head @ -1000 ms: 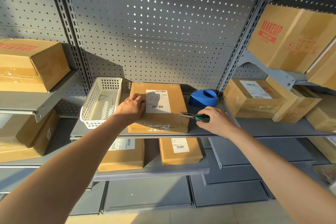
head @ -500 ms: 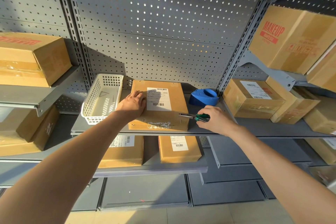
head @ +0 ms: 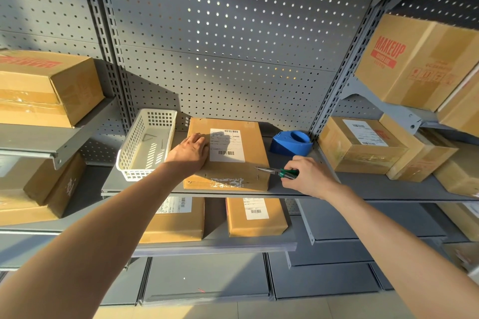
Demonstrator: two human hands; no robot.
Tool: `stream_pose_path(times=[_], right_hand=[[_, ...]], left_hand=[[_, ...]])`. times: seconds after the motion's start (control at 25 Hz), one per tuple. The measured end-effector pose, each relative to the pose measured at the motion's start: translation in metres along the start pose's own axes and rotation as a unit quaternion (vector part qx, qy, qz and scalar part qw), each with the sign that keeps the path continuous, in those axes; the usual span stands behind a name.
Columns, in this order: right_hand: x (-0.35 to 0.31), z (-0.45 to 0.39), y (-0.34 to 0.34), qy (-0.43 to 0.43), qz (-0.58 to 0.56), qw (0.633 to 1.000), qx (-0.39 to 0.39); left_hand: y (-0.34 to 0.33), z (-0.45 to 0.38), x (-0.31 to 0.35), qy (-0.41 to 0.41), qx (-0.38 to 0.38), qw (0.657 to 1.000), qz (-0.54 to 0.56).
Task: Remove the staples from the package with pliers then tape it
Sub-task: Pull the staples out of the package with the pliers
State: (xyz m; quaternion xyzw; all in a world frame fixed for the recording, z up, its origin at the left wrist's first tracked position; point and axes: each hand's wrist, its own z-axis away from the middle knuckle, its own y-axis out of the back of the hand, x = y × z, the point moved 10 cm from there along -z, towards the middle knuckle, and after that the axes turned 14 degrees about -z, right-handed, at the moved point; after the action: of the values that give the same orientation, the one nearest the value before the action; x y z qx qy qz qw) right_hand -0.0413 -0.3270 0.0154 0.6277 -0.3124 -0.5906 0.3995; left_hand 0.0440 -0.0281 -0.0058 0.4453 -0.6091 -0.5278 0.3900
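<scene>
Right hand (head: pixel 309 176): curled round the green handles of the pliers (head: pixel 278 171), thin tips pointing left over the near right corner of the package (head: pixel 228 155), just beside a staple (head: pixel 257 176) there. Left hand (head: pixel 190 153): flat, fingers relaxed, pressing on the left part of the package top, beside the white label (head: pixel 227 145). Package: flat on the grey shelf (head: pixel 363 186), between a white basket (head: pixel 146 144) on the left and a blue tape dispenser (head: pixel 291 143) behind the right. Torn tape remnants (head: pixel 228 182) along the near edge.
</scene>
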Motion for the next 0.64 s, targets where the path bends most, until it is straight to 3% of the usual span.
stream_pose_path(times=[0.64], right_hand=[[0.0004,-0.0051,0.0048,0.006,-0.016,1.000,0.006]], left_hand=[[-0.0043,-0.0022,-0.0022,0.003,-0.009,1.000,0.007]])
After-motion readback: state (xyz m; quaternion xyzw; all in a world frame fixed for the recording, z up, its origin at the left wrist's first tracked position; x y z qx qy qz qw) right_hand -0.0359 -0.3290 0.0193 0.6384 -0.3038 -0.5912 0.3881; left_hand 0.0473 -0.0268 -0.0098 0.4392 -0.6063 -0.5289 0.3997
